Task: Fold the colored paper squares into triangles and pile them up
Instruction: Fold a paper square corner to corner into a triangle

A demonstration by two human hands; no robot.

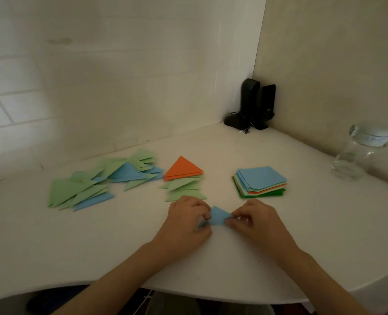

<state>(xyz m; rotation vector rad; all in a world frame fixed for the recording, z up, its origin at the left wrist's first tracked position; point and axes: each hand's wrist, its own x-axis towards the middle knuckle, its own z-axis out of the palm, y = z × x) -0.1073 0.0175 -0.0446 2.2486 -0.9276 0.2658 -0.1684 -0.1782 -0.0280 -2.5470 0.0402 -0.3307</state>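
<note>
A small blue paper [218,216] lies on the white table [302,235] between my hands. My left hand [187,221] pinches its left side and my right hand [255,220] pinches its right corner; much of the sheet is hidden under my fingers. Behind it a pile of folded triangles [185,178] has an orange one on top of light green ones. A stack of unfolded squares [260,181], blue on top, sits to the right. A loose spread of green and blue triangles [102,180] lies at the left.
Black speakers and a mouse with cable [252,108] stand in the back corner by the walls. A clear glass jar [361,153] stands at the right by the wall. The table's curved front edge [188,292] runs below my forearms.
</note>
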